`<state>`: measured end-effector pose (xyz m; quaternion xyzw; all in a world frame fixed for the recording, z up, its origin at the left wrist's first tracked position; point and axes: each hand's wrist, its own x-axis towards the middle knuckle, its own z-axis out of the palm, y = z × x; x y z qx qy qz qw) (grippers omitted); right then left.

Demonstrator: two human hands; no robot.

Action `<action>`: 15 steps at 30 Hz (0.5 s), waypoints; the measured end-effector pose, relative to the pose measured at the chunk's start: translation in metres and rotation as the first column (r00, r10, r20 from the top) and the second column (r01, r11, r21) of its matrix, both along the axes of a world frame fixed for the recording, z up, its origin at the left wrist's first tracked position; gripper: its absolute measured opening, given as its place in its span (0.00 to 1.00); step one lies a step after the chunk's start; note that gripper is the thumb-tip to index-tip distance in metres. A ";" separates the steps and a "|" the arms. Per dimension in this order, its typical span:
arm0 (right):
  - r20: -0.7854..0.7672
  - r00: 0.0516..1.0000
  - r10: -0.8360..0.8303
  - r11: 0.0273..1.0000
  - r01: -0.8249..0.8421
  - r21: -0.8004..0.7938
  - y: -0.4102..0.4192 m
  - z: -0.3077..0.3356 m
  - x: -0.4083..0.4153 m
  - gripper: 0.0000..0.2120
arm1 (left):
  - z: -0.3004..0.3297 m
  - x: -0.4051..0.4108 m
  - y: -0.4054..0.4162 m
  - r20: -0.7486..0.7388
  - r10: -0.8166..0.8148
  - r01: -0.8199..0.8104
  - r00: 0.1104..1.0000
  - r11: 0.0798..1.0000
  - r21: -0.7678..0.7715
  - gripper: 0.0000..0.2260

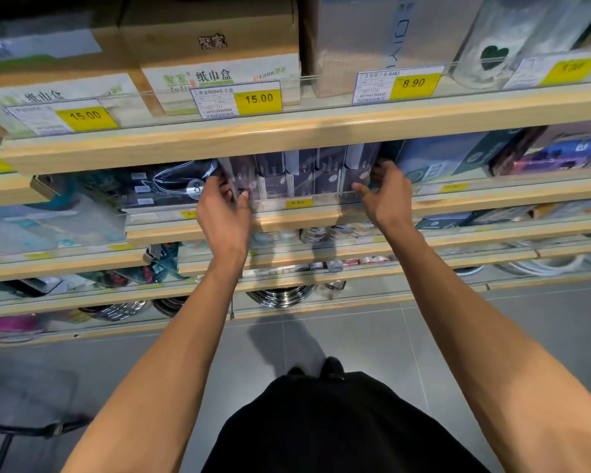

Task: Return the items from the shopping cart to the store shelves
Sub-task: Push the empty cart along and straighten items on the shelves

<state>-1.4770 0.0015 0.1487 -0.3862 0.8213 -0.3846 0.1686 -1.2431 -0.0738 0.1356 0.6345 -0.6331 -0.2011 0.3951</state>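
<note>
Left hand (224, 213) and right hand (388, 196) clasp the ends of a dark, clear-wrapped row of packs (301, 175); likely squaring it on the pale wooden shelf (297, 223).

The fingertips of the left hand (223, 213) and of the right hand (388, 194) are hidden behind the row of dark packs (299, 175) on the second shelf, so the grip itself cannot be made out. The upper shelf board (287, 136) covers the tops of those packs, and their print is too blurred to read. Far left, the goods on the lower shelves (48, 230) smear into blur. The grey box (355, 39) is cut off by the top edge.
</note>
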 end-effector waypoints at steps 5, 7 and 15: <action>-0.061 0.996 0.066 0.998 -0.065 0.022 0.002 -0.003 0.000 0.19 | 0.000 0.001 0.008 -0.160 0.007 -0.014 0.987 0.999 -0.037 0.17; -0.057 0.993 0.102 0.995 -0.101 0.024 0.003 -0.004 0.000 0.18 | -0.002 0.003 0.008 -0.206 0.020 -0.027 0.978 0.999 -0.032 0.17; -0.059 0.998 0.039 0.996 -0.043 -0.074 0.023 -0.007 -0.002 0.19 | -0.011 -0.005 0.018 -0.328 0.046 -0.093 0.944 0.987 -0.129 0.13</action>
